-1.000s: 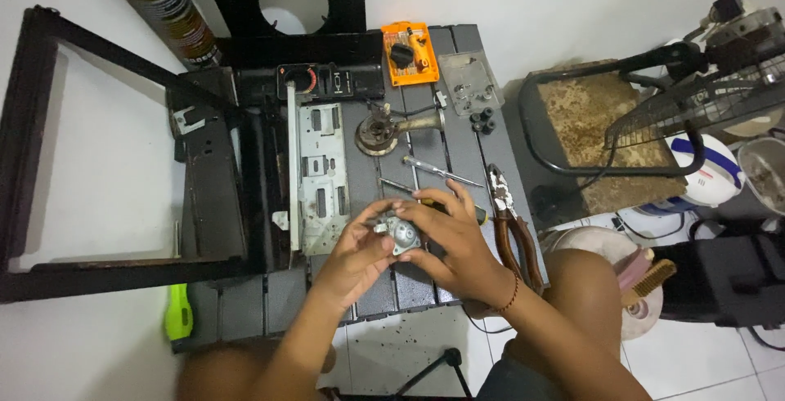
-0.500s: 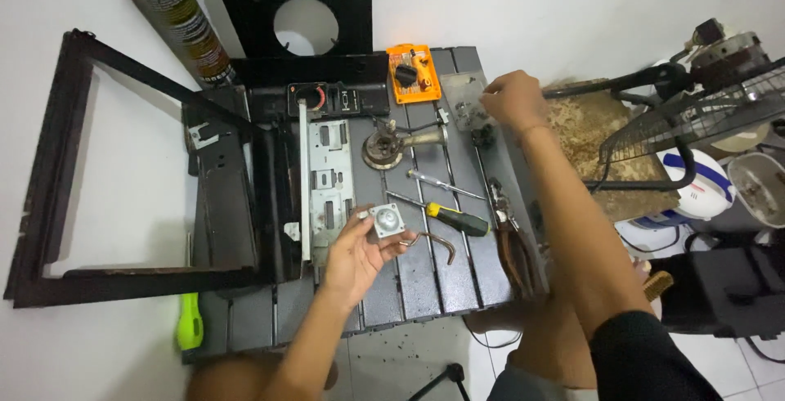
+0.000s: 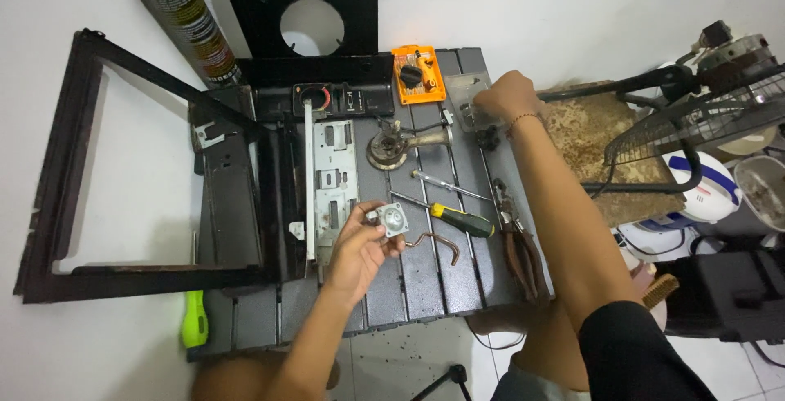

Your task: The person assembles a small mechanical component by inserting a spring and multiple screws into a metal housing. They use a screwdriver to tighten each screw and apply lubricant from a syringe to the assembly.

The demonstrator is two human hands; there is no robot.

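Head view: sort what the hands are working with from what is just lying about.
In hand:
- left hand holds small square metal part
- right hand reaches into clear tray

Lying about:
- screwdriver
- pliers
- bent hook
- burner
- spray can
- orange box
- black frame

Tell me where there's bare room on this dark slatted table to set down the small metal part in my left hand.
The near right of the slatted table is bare, between the bent hook, the pliers and the near edge. The far half is crowded: lock plate, burner piece, screwdrivers and the orange tool. The left hand holds the metal part; the right hand is at the far corner.
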